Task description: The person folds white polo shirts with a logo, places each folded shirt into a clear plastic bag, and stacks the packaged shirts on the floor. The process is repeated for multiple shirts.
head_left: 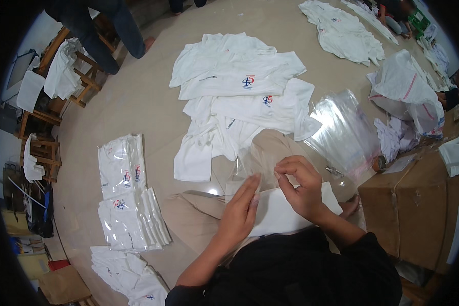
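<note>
Above my lap I hold a clear plastic bag [241, 168], thin enough that my trousers show through it. My left hand [239, 212] has its lower left side between straight fingers and thumb. My right hand [300, 187] pinches at its right edge with thumb and fingertips. Under both hands a folded white T-shirt [281, 216] lies across my legs. Loose white printed T-shirts [233, 76] are spread in overlapping layers on the floor before me. To my left stand stacks of folded shirts in clear bags [128, 214]. A pile of flat clear bags [342, 130] lies to my right.
A cardboard box [405, 206] stands close on my right, with a tape roll [378, 163] beside it. Behind it sits a white woven sack [405, 91]. More shirts [130, 275] lie at lower left. A person [111, 30] stands near wooden stools [86, 76]; another person sits far right.
</note>
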The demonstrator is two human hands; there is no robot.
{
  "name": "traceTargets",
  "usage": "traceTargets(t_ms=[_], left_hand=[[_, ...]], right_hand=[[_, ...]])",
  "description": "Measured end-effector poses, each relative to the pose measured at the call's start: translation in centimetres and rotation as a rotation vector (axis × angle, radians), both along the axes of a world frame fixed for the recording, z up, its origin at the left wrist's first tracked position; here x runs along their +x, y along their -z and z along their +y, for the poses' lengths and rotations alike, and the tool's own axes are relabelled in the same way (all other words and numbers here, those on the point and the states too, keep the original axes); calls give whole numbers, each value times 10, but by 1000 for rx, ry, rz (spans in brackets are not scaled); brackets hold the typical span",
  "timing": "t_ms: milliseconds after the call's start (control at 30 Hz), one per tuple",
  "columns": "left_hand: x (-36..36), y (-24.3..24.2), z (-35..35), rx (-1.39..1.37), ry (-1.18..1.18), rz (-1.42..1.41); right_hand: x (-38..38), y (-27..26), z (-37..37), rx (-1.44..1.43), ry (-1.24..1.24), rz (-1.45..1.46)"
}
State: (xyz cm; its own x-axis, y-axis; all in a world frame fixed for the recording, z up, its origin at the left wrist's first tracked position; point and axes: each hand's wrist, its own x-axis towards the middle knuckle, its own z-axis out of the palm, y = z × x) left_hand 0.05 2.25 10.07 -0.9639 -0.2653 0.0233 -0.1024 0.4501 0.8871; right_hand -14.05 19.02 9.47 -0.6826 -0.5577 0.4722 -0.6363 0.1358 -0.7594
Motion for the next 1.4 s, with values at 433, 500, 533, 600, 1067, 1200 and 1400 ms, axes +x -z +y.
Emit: traceTargets(t_ms=[433,500,533,600,1067,1200,1400], left_hand=[[-2,0,9,192,17,47],[0,0,10,24,78,0],[3,-1,12,-64,84,-42],[5,1,15,-122,123,-89],[-3,30,16,764,152,-226],[-10,21,15,914,57,-228],[-14,6,-13,1181,-232,-50]], right_hand=[[17,-6,1,239,-122,-457],[15,-10,-4,64,-12,-404],[13,-7,-4,13,-30,-426],[8,1,-4,-87,-67,-469],[9,20,2,-6,-127,-685],[9,20,1,-68,-130,-887],[-8,21,17,87,-1,-796]])
